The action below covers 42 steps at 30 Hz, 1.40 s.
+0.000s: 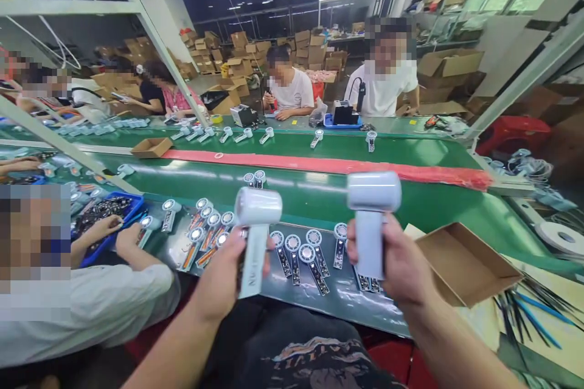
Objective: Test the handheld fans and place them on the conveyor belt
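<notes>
My left hand (228,267) is wrapped round the handle of a light-blue handheld fan (259,206), held upright above the bench; printed letters run down its handle. In my right hand (401,255) is a second pale-blue handheld fan (374,191), also head up, its smooth handle side towards me. Between and below the two lie several opened fans (308,254) with circuit boards showing in their handles. Further left, more opened fans (212,217) have orange parts in their handles.
An open cardboard box (469,261) sits right, beside black and blue cable strips (538,316). Ahead runs the green conveyor (310,194) with a red strip (319,164). At left, a co-worker's hands (130,237) are near a blue tray (132,202) of small parts. People sit opposite.
</notes>
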### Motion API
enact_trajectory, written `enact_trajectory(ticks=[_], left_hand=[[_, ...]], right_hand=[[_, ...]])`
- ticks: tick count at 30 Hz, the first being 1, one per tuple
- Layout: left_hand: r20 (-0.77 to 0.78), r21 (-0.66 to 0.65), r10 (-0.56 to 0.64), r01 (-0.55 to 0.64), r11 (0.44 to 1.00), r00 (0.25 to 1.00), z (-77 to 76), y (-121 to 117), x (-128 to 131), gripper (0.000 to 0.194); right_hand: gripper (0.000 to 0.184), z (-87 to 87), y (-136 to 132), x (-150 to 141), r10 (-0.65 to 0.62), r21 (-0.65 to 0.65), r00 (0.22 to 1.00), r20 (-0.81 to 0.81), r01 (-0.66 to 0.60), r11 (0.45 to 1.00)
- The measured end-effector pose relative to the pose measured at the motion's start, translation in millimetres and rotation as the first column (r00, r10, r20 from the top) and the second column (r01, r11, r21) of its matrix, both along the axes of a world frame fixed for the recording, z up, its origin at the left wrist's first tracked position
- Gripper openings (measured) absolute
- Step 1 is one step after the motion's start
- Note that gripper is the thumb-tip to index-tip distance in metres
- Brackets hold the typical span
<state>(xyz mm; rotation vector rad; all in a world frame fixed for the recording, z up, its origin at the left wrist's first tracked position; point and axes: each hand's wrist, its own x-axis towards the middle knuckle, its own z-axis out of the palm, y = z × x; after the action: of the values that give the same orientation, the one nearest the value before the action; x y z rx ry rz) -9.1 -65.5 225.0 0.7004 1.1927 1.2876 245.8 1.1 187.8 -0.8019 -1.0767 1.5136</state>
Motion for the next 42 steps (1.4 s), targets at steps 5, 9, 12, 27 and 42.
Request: enact_trajectory(ticks=[5,9,12,27,42], left_hand=[[-0.078,0.071,0.061,-0.055,0.996,0.995,-42.2,14.2,49.4,0.041],[-0.092,0.178,0.053,-0.036,0.983,0.994,-52.8,13.2,61.9,0.055],[-0.081,0.206,0.076,-0.058,0.977,0.994,-49.1,13.8,63.2,0.06],[0.028,0.267,0.048,-0.054,0.962,0.998,-48.3,18.6,64.9,0.056],[0.049,0.163,0.097,-0.104,0.981,0.994,-65.0,57.6,71.3,0.061]], right_hand=[[0.038,-18.4,-9.0,-45.2,-0.012,-0.171,0.999,-0.046,0.004,0.985],[0.046,-24.2,-16.7,-56.5,-0.049,-0.076,0.997,-0.061,0.045,0.996],[0.046,-25.0,-18.0,-57.0,-0.075,0.008,0.995,-0.066,0.076,0.997],[0.05,-25.8,-9.3,-51.9,-0.037,0.013,0.99,-0.134,0.04,0.999],[0.064,-37.3,15.3,-46.7,-0.034,-0.047,0.999,-0.011,0.034,0.998]])
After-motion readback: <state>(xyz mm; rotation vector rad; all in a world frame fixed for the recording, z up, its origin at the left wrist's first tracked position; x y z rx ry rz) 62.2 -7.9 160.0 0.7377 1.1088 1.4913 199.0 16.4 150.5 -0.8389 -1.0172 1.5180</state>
